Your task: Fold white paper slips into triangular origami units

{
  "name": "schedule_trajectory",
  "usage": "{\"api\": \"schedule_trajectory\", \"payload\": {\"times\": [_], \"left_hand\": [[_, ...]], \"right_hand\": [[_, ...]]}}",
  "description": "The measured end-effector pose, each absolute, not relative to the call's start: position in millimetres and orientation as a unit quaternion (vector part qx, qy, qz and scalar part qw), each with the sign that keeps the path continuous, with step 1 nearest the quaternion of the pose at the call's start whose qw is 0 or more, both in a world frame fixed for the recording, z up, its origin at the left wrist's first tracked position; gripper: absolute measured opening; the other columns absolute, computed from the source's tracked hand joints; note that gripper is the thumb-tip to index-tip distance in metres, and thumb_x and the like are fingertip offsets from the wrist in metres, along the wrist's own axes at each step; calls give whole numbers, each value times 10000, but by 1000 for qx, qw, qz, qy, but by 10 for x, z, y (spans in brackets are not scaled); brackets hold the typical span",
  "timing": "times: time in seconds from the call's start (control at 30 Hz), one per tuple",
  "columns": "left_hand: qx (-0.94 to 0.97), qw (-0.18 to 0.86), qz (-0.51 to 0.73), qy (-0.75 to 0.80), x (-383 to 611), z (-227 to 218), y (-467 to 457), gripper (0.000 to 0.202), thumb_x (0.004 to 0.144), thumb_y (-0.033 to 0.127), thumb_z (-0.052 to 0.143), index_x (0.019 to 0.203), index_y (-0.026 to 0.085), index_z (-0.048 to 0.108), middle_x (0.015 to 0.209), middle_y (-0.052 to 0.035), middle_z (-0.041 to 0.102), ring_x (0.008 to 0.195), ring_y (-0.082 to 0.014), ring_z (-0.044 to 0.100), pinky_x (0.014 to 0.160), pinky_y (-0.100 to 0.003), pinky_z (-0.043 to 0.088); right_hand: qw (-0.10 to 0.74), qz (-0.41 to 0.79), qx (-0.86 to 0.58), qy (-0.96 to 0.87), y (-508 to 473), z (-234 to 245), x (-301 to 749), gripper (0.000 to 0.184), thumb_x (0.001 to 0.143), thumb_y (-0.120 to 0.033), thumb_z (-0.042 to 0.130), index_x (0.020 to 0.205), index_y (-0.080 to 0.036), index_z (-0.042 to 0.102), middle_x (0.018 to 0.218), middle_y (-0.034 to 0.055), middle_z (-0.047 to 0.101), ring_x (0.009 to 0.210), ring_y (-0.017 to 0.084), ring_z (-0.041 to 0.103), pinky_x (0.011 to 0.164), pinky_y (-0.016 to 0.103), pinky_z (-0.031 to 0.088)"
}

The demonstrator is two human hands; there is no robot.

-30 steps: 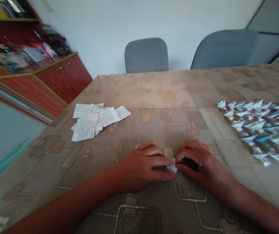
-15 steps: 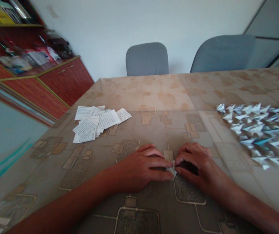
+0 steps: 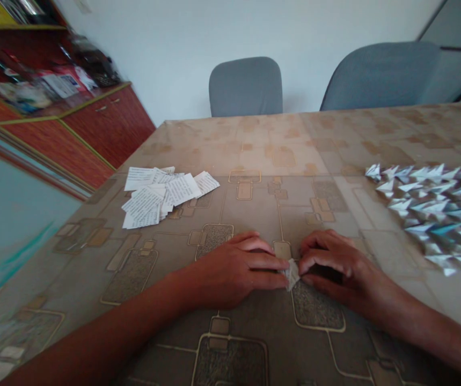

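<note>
A small folded piece of printed paper [image 3: 292,275] lies on the patterned tablecloth [image 3: 250,214] between my two hands. My left hand [image 3: 246,271] rests over its left side, fingers pressing it against the table. From the right, my right hand [image 3: 330,262] pinches the paper's edge between thumb and index finger. Part of the paper is hidden under the left fingers. Loose printed paper slips [image 3: 161,195] lie in an overlapping pile beyond my left hand. Rows of small folded paper shapes [image 3: 435,209] with pointed tips stand to the right.
Two grey chairs [image 3: 246,86] stand behind the table's far edge, against a white wall. On the left is a reddish wooden cabinet [image 3: 105,123] with bottles and bags on its shelf.
The view has tilted slightly, so the table's contents sit a little higher. More of the folded paper now shows between my hands, and my right fingers are slightly farther from the left ones.
</note>
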State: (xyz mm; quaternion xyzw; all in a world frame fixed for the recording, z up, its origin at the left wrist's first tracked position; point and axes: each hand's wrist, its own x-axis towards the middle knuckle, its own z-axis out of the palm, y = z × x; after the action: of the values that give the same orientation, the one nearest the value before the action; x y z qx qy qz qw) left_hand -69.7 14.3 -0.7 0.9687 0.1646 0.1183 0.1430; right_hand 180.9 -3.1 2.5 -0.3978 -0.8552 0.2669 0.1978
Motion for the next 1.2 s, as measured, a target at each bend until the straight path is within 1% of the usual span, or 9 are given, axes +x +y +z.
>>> {"api": "schedule_trajectory", "payload": {"times": [0.13,0.3,0.43,0.57,0.7,0.8,1.0,1.2], "left_hand": [[972,128,125,153,-710,-15,142,269,938,178,509,1158,269,634,1326,-1,592,1117,-201,501,1045,-429,318],[975,111,124,149,-699,-2,134,252,938,190,523,1140,281,643,1322,-8,591,1114,-209,506,993,-410,366],[975,104,128,147,-683,5,131,233,931,191,535,1114,272,653,1284,-20,614,1091,-209,517,966,-403,388],[974,118,128,148,-676,17,130,231,921,172,534,1102,245,656,1283,-28,615,1084,-210,513,944,-378,400],[972,128,122,156,-674,38,122,267,909,143,529,1144,218,631,1266,-30,627,1084,-207,511,958,-368,393],[971,121,128,160,-664,33,109,321,905,154,540,1209,239,595,1226,-32,642,1059,-200,525,948,-372,398],[971,97,137,171,-627,13,76,209,923,206,545,1086,263,663,1186,-22,645,1032,-200,526,920,-382,397],[973,78,126,178,-611,50,51,222,963,241,484,1098,273,657,1194,-33,637,1024,-206,528,924,-391,379]], "right_hand": [[205,252,-402,-856,-34,15,1795,119,841,-151,606,778,-244,646,860,31,615,849,221,568,755,375,415],[214,225,-425,-850,-43,-30,1748,101,809,-150,630,765,-240,640,824,29,615,815,226,558,731,370,400],[219,206,-447,-843,-58,-64,1700,108,787,-134,634,750,-236,628,797,25,607,796,228,556,723,371,386],[218,203,-455,-839,-73,-69,1685,128,768,-106,633,748,-231,613,789,23,596,799,235,543,722,380,371],[204,214,-451,-842,-71,-63,1697,126,803,-112,617,766,-233,610,798,24,596,807,234,542,726,382,374],[197,212,-451,-844,-67,-66,1700,124,823,-125,609,781,-241,623,810,26,601,823,236,549,728,380,380],[198,214,-453,-842,-65,-82,1699,115,821,-134,621,776,-239,618,802,23,595,811,235,549,713,374,382],[213,241,-465,-825,-51,-54,1688,120,830,-111,605,778,-220,600,803,27,593,805,228,541,725,376,385]]}}
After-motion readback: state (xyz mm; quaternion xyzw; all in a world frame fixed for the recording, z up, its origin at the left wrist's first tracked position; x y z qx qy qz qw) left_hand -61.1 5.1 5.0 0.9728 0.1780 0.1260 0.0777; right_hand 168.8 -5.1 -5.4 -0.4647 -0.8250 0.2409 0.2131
